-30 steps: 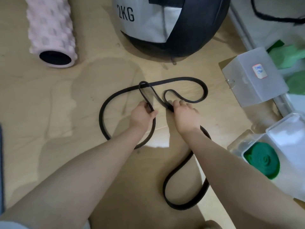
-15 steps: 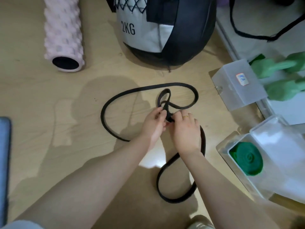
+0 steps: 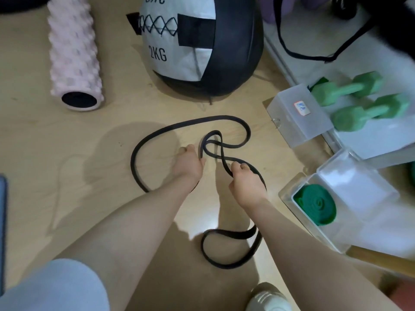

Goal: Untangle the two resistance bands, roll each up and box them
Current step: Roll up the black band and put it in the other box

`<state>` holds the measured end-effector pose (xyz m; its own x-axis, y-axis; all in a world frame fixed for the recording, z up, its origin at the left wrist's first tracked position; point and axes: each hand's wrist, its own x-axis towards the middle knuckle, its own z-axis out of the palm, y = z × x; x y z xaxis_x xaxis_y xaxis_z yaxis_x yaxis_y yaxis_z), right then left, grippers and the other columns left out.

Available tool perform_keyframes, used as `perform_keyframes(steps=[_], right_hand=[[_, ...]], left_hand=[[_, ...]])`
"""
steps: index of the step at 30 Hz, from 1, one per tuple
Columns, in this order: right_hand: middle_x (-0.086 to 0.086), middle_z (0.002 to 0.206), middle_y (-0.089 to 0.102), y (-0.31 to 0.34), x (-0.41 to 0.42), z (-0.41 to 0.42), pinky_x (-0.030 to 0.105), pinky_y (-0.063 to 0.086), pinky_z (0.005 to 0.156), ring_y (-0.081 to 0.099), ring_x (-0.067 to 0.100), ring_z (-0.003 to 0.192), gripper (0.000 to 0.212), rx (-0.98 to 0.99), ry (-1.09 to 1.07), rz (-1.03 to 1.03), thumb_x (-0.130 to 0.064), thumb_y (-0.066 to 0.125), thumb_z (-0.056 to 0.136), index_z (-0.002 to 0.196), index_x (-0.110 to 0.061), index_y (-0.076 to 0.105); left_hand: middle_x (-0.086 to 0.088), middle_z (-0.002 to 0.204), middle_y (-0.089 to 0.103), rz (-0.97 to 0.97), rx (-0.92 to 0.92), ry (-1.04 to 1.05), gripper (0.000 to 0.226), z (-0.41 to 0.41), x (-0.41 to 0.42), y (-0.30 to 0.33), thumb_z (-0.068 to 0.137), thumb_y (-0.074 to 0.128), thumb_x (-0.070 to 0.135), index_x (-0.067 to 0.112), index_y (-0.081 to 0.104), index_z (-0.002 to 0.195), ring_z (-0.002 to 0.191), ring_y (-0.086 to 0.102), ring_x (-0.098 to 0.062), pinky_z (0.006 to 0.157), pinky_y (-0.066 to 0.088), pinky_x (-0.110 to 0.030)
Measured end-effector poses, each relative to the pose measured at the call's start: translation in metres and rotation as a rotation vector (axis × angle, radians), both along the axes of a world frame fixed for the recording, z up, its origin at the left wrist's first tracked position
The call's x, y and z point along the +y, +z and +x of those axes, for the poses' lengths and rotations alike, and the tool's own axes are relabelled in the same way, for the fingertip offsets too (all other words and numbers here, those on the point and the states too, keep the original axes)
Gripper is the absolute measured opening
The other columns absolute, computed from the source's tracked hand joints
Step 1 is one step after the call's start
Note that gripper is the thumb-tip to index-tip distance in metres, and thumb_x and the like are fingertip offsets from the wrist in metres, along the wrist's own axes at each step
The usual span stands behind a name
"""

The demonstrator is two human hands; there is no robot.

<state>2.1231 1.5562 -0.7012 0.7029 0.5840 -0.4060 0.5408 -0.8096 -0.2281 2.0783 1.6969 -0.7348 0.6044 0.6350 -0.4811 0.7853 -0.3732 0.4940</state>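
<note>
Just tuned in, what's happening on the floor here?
A person is working a black resistance band that lies in loose loops on the wooden floor. The left hand and the right hand each grip a strand near a small twisted loop in the middle. The green band is already rolled up and sits in the open clear box on the right. The black one is not yet rolled.

Bare forearms, light grey shorts [image 3: 51, 288], ring [image 3: 246, 167].
</note>
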Motion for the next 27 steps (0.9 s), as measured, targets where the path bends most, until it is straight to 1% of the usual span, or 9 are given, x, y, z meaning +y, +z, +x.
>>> perform_keyframes(steps=[4,6,9,11,13,16,21,24,27], right_hand=[[0.016,0.111,0.053,-0.012,0.007,0.002,0.031,0.029,0.057,0.057,0.037,0.090,0.027,0.011,0.053,0.001,0.003,0.042,0.083,0.109,-0.004,0.045],[0.014,0.111,0.053,-0.013,0.007,0.001,0.029,0.021,0.047,0.057,0.037,0.090,0.026,0.028,0.059,-0.008,0.000,0.043,0.085,0.110,-0.005,0.044],[0.013,0.105,0.052,-0.013,0.007,0.001,0.026,0.017,0.045,0.054,0.035,0.082,0.020,0.049,-0.043,0.069,-0.003,0.046,0.085,0.105,-0.007,0.043],[0.013,0.103,0.052,-0.011,0.010,-0.003,0.031,0.031,0.052,0.054,0.033,0.080,0.017,0.074,-0.076,0.159,-0.005,0.046,0.086,0.102,-0.008,0.043],[0.014,0.104,0.051,-0.006,0.015,-0.010,0.037,0.041,0.063,0.055,0.037,0.083,0.016,0.106,-0.059,0.233,-0.006,0.046,0.086,0.102,-0.007,0.043],[0.015,0.105,0.051,0.000,0.021,-0.022,0.041,0.043,0.068,0.055,0.041,0.083,0.017,0.116,-0.038,0.299,-0.008,0.046,0.087,0.103,-0.005,0.046],[0.012,0.101,0.052,0.003,0.024,-0.035,0.037,0.042,0.067,0.055,0.037,0.082,0.017,0.099,-0.045,0.389,-0.009,0.048,0.090,0.107,-0.007,0.051],[0.011,0.102,0.058,0.008,0.022,-0.037,0.027,0.043,0.079,0.057,0.025,0.087,0.024,0.148,-0.069,0.514,-0.015,0.055,0.091,0.114,-0.008,0.061],[0.000,0.102,0.062,0.028,0.026,-0.019,0.027,0.045,0.087,0.055,0.012,0.094,0.024,0.239,-0.278,0.635,-0.021,0.055,0.093,0.111,-0.011,0.065]], left_hand=[[-0.015,0.118,0.056,0.108,0.098,-0.088,0.032,0.011,-0.003,-0.015,0.094,0.050,0.027,0.005,0.049,0.116,0.106,0.054,-0.031,0.077,0.040,-0.033],[-0.012,0.107,0.062,0.105,0.056,-0.078,0.022,0.012,-0.008,-0.017,0.094,0.047,0.020,0.007,0.055,0.110,0.100,0.058,-0.030,0.070,0.037,-0.030],[-0.004,0.087,0.065,-0.110,-0.150,0.126,0.012,0.007,-0.018,-0.016,0.091,0.051,0.014,0.009,0.061,0.095,0.084,0.059,-0.022,0.068,0.036,-0.025],[0.005,0.073,0.058,-0.330,-0.292,0.277,0.009,-0.001,-0.025,-0.014,0.089,0.056,0.013,0.015,0.060,0.081,0.071,0.052,-0.017,0.067,0.037,-0.025],[0.005,0.067,0.055,-0.497,-0.382,0.432,0.020,-0.011,-0.026,-0.009,0.089,0.058,0.012,0.022,0.059,0.073,0.062,0.048,-0.017,0.063,0.038,-0.030],[0.001,0.071,0.061,-0.584,-0.405,0.473,0.022,-0.020,-0.024,0.009,0.093,0.052,0.016,0.024,0.060,0.074,0.065,0.054,-0.016,0.067,0.048,-0.035],[-0.004,0.073,0.057,-0.657,-0.465,0.525,0.016,-0.029,-0.024,0.027,0.093,0.055,0.023,0.009,0.059,0.086,0.064,0.051,-0.011,0.055,0.044,-0.012],[-0.009,0.091,0.066,-0.593,-0.546,0.539,0.010,-0.034,-0.016,0.033,0.091,0.057,0.013,0.007,0.062,0.097,0.077,0.059,-0.015,0.068,0.049,-0.022],[-0.001,0.084,0.070,-0.501,-0.587,0.362,0.009,-0.032,-0.004,0.044,0.088,0.059,0.009,0.015,0.065,0.090,0.079,0.065,-0.016,0.075,0.051,-0.028]])
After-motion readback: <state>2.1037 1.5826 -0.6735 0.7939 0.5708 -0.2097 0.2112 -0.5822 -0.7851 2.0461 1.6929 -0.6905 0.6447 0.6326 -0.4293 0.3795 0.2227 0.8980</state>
